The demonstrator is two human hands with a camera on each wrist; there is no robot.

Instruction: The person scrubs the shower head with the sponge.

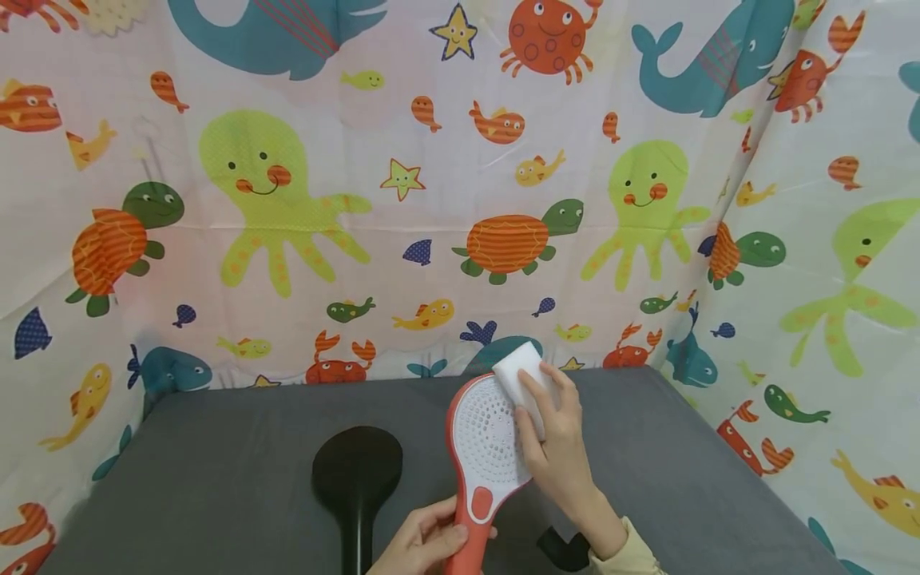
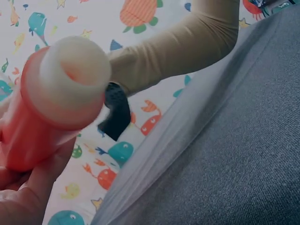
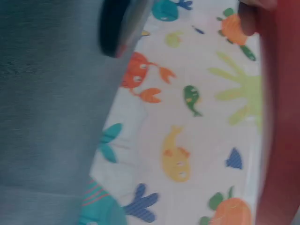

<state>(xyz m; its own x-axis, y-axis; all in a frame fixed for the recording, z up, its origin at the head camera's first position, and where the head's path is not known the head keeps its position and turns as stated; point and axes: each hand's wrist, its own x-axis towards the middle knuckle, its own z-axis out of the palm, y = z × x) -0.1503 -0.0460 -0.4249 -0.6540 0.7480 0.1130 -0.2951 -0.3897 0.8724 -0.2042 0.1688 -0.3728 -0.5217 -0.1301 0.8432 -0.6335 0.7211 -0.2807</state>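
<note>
My left hand (image 1: 430, 537) grips the red handle of a shower head (image 1: 492, 431), whose white nozzle face is turned toward me. The handle's pale hollow end (image 2: 75, 68) points at the left wrist camera. In my right hand (image 1: 559, 439), a white sponge (image 1: 528, 383) is held between thumb and fingers, against the upper right of the nozzle face. The right wrist view shows the red handle (image 3: 283, 117) along its right edge and fingertips (image 3: 248, 21) at the top; the sponge is out of that view.
A black shower head (image 1: 357, 463) lies on the grey tabletop (image 1: 237, 471), left of the red one. Behind and at both sides hangs a curtain (image 1: 402, 263) printed with sea animals. A black strap (image 2: 116, 110) is around the right wrist, by a beige sleeve (image 2: 173, 51).
</note>
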